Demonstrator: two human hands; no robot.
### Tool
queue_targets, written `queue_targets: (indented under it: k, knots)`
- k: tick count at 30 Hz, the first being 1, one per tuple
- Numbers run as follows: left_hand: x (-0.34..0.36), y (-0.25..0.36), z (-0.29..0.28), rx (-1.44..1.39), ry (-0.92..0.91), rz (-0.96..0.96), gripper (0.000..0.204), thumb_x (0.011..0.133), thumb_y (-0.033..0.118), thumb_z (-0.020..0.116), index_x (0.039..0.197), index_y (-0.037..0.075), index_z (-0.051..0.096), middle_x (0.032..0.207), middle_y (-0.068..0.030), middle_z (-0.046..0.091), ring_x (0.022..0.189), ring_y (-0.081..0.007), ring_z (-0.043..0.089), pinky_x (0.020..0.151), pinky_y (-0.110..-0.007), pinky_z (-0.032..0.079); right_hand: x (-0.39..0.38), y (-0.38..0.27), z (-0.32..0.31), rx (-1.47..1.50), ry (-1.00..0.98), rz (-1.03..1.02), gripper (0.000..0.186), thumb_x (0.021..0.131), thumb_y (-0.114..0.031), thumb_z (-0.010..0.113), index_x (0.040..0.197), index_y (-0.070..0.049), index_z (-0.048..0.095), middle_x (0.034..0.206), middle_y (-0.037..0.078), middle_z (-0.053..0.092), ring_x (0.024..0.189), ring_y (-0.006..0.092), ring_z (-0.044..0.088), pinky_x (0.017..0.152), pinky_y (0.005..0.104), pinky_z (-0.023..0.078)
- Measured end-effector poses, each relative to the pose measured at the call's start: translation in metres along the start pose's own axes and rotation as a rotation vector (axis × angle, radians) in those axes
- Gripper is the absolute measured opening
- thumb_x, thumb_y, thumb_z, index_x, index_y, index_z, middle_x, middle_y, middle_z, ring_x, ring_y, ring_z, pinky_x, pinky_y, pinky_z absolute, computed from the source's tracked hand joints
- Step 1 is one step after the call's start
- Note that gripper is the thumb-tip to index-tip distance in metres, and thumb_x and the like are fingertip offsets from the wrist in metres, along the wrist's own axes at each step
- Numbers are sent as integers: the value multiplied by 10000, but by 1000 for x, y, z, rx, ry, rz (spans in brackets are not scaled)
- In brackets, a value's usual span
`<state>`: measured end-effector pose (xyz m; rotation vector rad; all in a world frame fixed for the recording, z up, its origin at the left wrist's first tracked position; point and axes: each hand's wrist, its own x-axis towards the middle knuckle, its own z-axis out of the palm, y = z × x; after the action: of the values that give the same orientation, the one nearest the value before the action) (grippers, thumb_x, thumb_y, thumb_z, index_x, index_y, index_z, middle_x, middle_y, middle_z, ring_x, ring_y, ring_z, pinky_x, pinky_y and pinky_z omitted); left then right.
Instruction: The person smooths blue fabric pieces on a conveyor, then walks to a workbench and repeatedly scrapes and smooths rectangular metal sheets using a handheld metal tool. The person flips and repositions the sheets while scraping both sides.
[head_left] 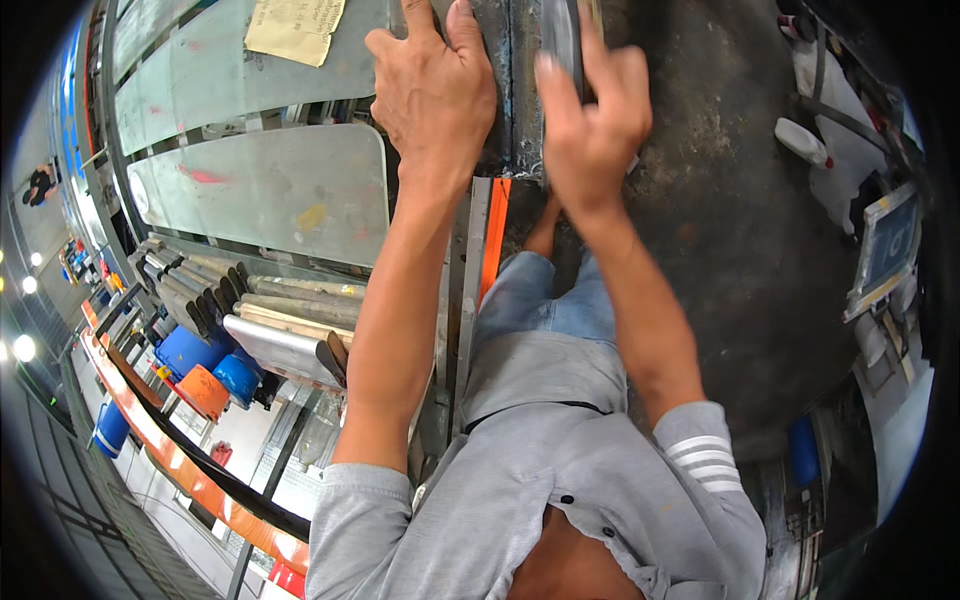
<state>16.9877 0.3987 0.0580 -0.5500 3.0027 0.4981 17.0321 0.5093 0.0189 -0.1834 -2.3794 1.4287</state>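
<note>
My left hand (435,100) rests with its fingers apart at the left edge of a dark, worn strip (512,135) at the top centre. My right hand (600,130) is slightly blurred, closed on a grey, long flat tool (558,30) lying along that strip; the tool's far end is out of view. A pale yellow paper (292,28) lies left of my left hand on translucent grey-green panels (255,190). An orange strip (497,225) runs below the dark strip, toward my body.
Squeegee-like blades (285,345) lie stacked at the left, above blue and orange buckets (200,393) and an orange rail (200,480). At the right are a white bottle (800,140), a framed screen (880,250) and dark flooring (730,280). A small distant dark figure (40,185) may be a person.
</note>
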Motion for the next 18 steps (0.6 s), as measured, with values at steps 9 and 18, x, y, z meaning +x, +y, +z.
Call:
queue_targets:
  k: [9, 18]
  knots:
    - [0, 1, -2, -11, 15, -5, 609, 1013, 418, 488, 1545, 148, 366, 1031, -290, 550, 941, -478, 598, 815, -536, 493, -179, -19, -100, 50, -288, 230, 581, 787, -24, 725, 1348, 48, 592, 834, 82, 466, 741, 190, 460, 654, 295, 409]
    - [53, -44, -14, -1034, -235, -120, 429, 808, 246, 853, 1041, -54, 654, 948, -108, 707, 739, -136, 616, 672, -310, 522, -91, 17, -155, -95, 52, 199, 485, 874, -5, 673, 1354, -9, 607, 887, 76, 508, 764, 174, 508, 677, 324, 450]
